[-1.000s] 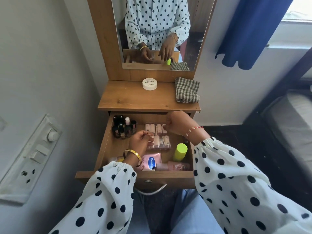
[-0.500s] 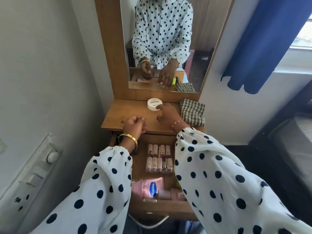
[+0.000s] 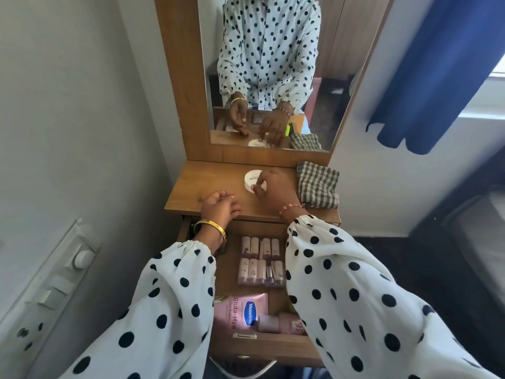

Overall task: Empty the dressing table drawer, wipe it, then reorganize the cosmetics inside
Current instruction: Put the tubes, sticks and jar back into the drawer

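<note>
Head view shows the wooden dressing table (image 3: pixel 207 187) with its drawer (image 3: pixel 273 348) pulled out toward the person.

Progress, as judged: the emptying stage is barely begun. One round white plastic jar (image 3: pixel 250 179) stands on the table top near the mirror (image 3: pixel 273 77). Inside the drawer remain two rows of small pale pink tubes (image 3: pixel 261 261), a pink Vaseline lotion pouch (image 3: pixel 240 310) lying flat at the front, and a small pink bottle (image 3: pixel 276 322) on its side just beside the pouch. The sleeves hide the drawer's left and right portions, so further contents cannot be ruled out. The folded green-and-white checked cloth (image 3: pixel 318 184) lies on the right of the table top, untouched; wiping and reorganizing are both still to do.

Hands: the right hand (image 3: pixel 273 187) is over the table top, its fingers curled down onto the white jar's right edge, touching the rim and partly covering it; a firm grip as against a light hold cannot be told apart. The left hand (image 3: pixel 220 207) rests at the table's front edge, well left of the jar, fingers loosely curled; whether it pinches some small item cannot be told. Both hands are above the table top, not in the drawer.
</note>
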Demonstrator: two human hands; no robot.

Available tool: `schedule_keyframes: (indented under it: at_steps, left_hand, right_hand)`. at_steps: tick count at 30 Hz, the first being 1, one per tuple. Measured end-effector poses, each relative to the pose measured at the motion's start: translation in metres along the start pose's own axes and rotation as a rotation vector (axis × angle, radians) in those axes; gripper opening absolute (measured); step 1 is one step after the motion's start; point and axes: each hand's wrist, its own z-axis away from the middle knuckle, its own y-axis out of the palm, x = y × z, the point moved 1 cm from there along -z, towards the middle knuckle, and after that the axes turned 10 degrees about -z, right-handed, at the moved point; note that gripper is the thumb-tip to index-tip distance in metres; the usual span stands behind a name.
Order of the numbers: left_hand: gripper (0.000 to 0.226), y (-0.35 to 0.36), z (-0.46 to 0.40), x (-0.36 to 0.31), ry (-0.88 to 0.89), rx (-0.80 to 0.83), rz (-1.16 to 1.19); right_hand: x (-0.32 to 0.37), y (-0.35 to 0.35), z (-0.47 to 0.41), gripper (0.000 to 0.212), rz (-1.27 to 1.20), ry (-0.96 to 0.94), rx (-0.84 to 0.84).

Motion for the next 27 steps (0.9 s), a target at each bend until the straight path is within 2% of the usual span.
schedule_keyframes:
  at_steps: [2, 4, 6, 11, 17, 20, 23, 27]
  left_hand:
    - [0.015, 0.000, 0.002, 0.001, -0.010, -0.006, 0.017]
    - [0.020, 0.001, 0.005, 0.002, -0.021, -0.011, 0.016]
    - [0.023, 0.000, 0.008, 0.003, -0.029, -0.006, 0.003]
    - [0.021, -0.003, 0.017, 0.005, -0.060, 0.038, 0.009]
    - [0.018, -0.017, 0.032, 0.009, -0.129, 0.204, 0.057]
    - [0.013, -0.030, 0.037, 0.012, -0.163, 0.268, 0.070]
    - [0.018, -0.042, 0.041, 0.016, -0.166, 0.306, -0.005]
    - [0.009, -0.054, 0.045, 0.030, -0.166, 0.287, -0.055]
  right_hand:
    - [-0.001, -0.001, 0.002, 0.042, -0.047, 0.033, -0.049]
    - [-0.002, 0.000, 0.003, 0.066, -0.045, 0.097, -0.004]
    - [-0.001, 0.002, 0.003, 0.075, -0.021, 0.130, 0.062]
    - [0.003, 0.004, 0.011, 0.064, 0.015, 0.096, 0.062]
    - [0.024, -0.003, 0.058, 0.068, -0.388, 0.069, 0.063]
    - [0.033, -0.001, 0.081, 0.073, -0.344, 0.018, 0.134]
    - [0.039, 0.002, 0.095, 0.072, -0.264, -0.039, 0.180]
    - [0.042, 0.009, 0.105, 0.064, -0.337, -0.002, 0.255]
